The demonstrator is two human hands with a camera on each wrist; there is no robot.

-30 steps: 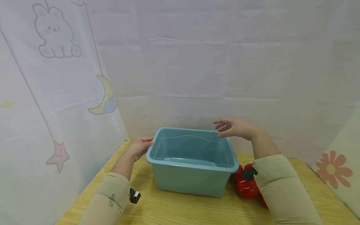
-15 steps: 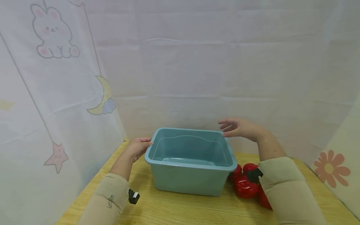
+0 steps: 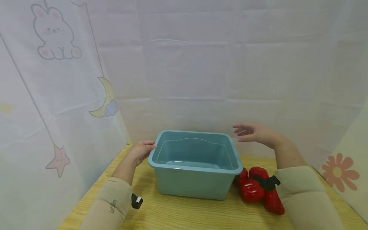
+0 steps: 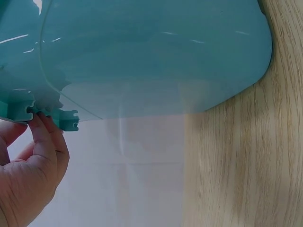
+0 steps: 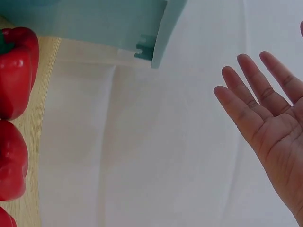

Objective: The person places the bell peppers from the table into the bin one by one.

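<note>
A teal plastic bin point(image 3: 195, 164) stands empty on the wooden table point(image 3: 184, 214). My left hand point(image 3: 141, 150) rests at the bin's left rim; in the left wrist view its fingers point(image 4: 45, 127) touch the underside of the rim point(image 4: 52, 113). My right hand point(image 3: 253, 132) hovers open in the air, just right of the bin's far right corner, touching nothing. The right wrist view shows its straight fingers point(image 5: 258, 101) spread, apart from the bin corner point(image 5: 154, 47). Several red bell peppers point(image 3: 254, 188) lie on the table right of the bin, under my right forearm.
White cloth walls point(image 3: 201, 64) with cartoon prints close in the table at the back and both sides. A flower print point(image 3: 339, 172) marks the right wall. Bare table surface lies in front of the bin.
My right hand has drifted rightward, away from above the bin's far right corner. More of the red peppers now show. The left hand and bin stayed put.
</note>
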